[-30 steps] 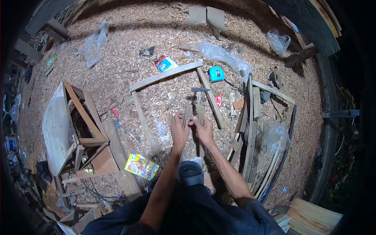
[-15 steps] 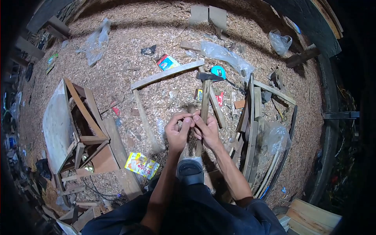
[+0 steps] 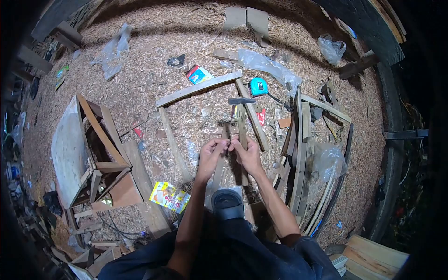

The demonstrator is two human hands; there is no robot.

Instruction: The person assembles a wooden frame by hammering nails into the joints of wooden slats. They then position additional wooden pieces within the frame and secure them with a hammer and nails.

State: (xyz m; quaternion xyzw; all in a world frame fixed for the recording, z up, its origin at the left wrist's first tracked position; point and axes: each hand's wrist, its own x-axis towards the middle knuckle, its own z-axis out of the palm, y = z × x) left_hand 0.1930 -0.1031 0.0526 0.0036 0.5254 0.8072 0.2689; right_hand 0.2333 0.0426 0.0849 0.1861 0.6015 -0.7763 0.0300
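My right hand (image 3: 247,156) is closed around the wooden handle of a hammer (image 3: 242,123), whose dark metal head points away from me. Its thumb and fingertips also meet those of my left hand (image 3: 212,156), which is pinched on something too small to make out. Beneath the hands runs a narrow wooden strip (image 3: 219,170). Past them, a pale wooden strip (image 3: 200,88) lies across the ground, with a right strip (image 3: 253,114) and a left strip (image 3: 174,147) reaching back toward me from its ends.
A turquoise tape measure (image 3: 258,86) lies beyond the hammer. On the left stands a wooden frame with a pale panel (image 3: 67,149). Stacked wood strips (image 3: 298,163) lie on the right. A yellow wrapper (image 3: 169,197) and plastic bags (image 3: 332,49) litter the wood shavings.
The hammer head has dropped closer to me and shifted left, uncovering more of the tape measure and right strip. Both hands stay together at nearly the same spot.
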